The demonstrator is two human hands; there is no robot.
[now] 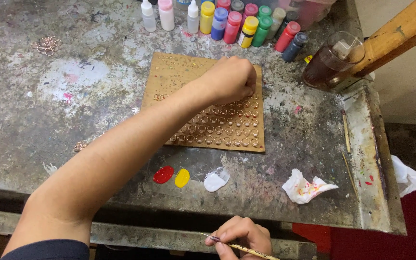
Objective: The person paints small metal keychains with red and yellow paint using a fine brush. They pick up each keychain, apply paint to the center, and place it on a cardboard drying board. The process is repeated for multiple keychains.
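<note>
- The left hand (231,77) lies on the flat brown cardboard sheet (169,72) at the counter's (39,120) middle, fingers curled together over rows of small copper-coloured metal rings (217,130).
- The right hand (241,237), at the counter's near edge, pinches a thin wooden paintbrush (261,253).
- Red (163,174), yellow (182,177) and white (215,180) paint blobs sit near that edge.
</note>
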